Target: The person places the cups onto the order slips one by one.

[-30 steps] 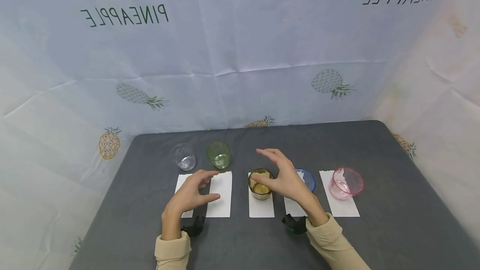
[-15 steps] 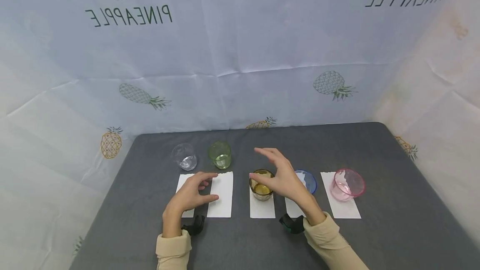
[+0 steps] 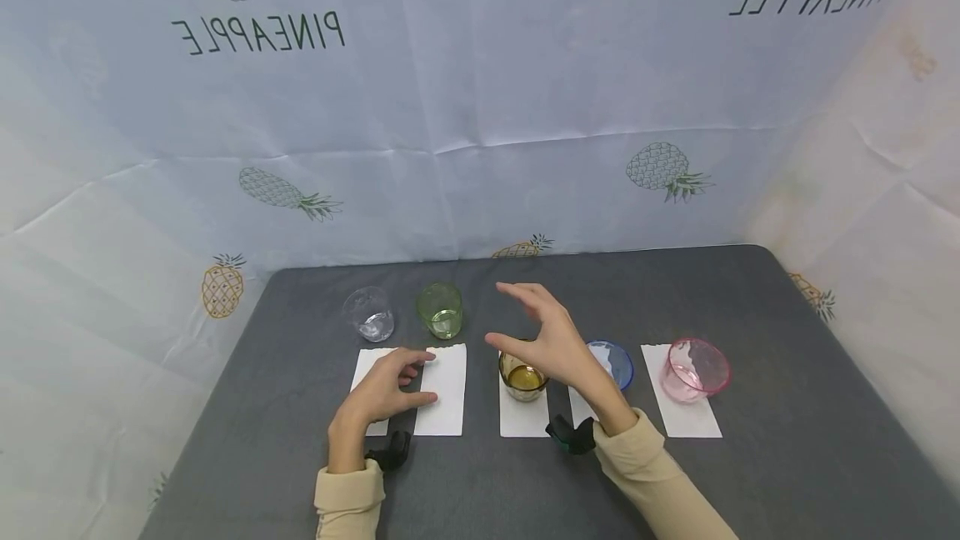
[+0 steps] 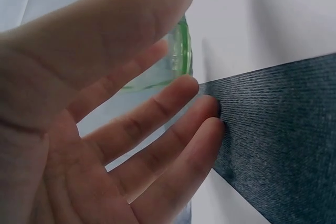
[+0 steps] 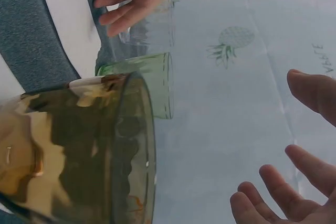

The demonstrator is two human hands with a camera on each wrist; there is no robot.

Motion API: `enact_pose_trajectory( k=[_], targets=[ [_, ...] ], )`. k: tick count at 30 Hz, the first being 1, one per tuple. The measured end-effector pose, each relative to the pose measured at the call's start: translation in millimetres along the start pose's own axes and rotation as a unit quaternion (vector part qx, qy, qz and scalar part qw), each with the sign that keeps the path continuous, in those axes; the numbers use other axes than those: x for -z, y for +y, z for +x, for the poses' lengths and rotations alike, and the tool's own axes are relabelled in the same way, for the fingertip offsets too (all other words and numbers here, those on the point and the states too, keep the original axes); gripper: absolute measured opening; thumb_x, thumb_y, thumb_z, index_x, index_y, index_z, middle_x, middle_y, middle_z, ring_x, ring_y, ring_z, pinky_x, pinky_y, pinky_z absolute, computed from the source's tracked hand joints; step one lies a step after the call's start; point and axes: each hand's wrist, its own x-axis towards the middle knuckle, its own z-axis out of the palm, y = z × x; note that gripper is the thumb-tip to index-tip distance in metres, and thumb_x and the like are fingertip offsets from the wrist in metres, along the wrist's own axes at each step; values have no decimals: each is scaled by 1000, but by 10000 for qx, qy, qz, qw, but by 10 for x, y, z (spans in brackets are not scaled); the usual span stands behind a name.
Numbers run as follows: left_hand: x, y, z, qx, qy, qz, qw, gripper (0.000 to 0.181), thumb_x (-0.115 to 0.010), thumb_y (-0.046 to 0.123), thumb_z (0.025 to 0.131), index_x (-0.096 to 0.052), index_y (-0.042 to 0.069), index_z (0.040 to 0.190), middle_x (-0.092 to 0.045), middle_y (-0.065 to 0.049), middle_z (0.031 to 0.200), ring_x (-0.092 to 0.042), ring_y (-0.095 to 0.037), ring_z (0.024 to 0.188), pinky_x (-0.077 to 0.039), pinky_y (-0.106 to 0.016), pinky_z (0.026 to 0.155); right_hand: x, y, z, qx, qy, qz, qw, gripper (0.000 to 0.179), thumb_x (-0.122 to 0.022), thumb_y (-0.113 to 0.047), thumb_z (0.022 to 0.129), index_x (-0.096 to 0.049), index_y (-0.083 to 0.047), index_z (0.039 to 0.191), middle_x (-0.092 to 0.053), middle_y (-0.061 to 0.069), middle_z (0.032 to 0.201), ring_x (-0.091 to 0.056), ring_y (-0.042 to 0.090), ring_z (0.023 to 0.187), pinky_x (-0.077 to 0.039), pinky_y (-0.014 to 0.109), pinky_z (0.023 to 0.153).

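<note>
My left hand point(image 3: 378, 390) is over the two left paper slips, thumb and fingers apart with nothing between them. Behind it stand a clear glass point(image 3: 369, 315) and a green glass point(image 3: 440, 311), both on the dark tabletop. My right hand point(image 3: 551, 344) hovers above and just behind an amber glass point(image 3: 523, 377), fingers spread and holding nothing. In the right wrist view the amber glass point(image 5: 68, 150) is large and close, apart from the fingers. To the right, a blue glass point(image 3: 611, 363) is partly hidden by my right hand and forearm, and a pink glass point(image 3: 693, 369) stands beyond it.
White paper slips point(image 3: 442, 407) lie in a row across the dark table point(image 3: 480, 490). The amber, blue and pink glasses stand on slips. A pineapple-print curtain point(image 3: 450, 90) hangs behind and at both sides of the table.
My right hand has risen and shifted a little left and away, from over the amber glass to its far side. The left hand has barely moved; the glasses stay in place.
</note>
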Motion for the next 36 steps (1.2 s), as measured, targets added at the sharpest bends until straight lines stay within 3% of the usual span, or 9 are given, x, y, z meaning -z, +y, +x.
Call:
enact_pose_trajectory(
  k=[11, 19, 27, 36],
  targets=[
    [2, -17, 3, 212, 35, 30, 9998, 54, -88, 14, 79, -67, -2, 127, -67, -17, 114, -67, -29, 101, -58, -45, 91, -104, -81, 270, 74, -42, 134, 9999, 68, -82, -21, 87, -54, -11, 148, -52, 16, 147, -49, 38, 139, -47, 54, 111],
    [-1, -35, 15, 357, -31, 168, 9992, 52, -88, 13, 79, -68, -1, 125, -68, -17, 119, -68, -30, 104, -58, -46, 91, -214, -76, 461, -135, -199, -49, 9997, 70, -82, -24, 87, -53, -11, 149, -51, 16, 148, -54, 38, 131, -49, 52, 106],
    [-14, -17, 18, 402, 103, 366, 9985, 50, -90, 14, 76, -71, 1, 121, -69, -14, 112, -69, -27, 97, -59, -45, 87, -353, -54, 581, -372, -332, -210, 9985, 72, -83, -28, 86, -53, -14, 149, -50, 14, 149, -56, 35, 117, -51, 51, 95],
    [-34, -34, 30, 561, 142, 333, 9978, 50, -90, 13, 76, -71, 1, 120, -69, -15, 116, -69, -27, 99, -59, -44, 88, -557, -41, 697, -445, -427, -68, 9981, 72, -84, -26, 86, -53, -12, 149, -48, 17, 149, -54, 41, 121, -50, 51, 96]
  ],
)
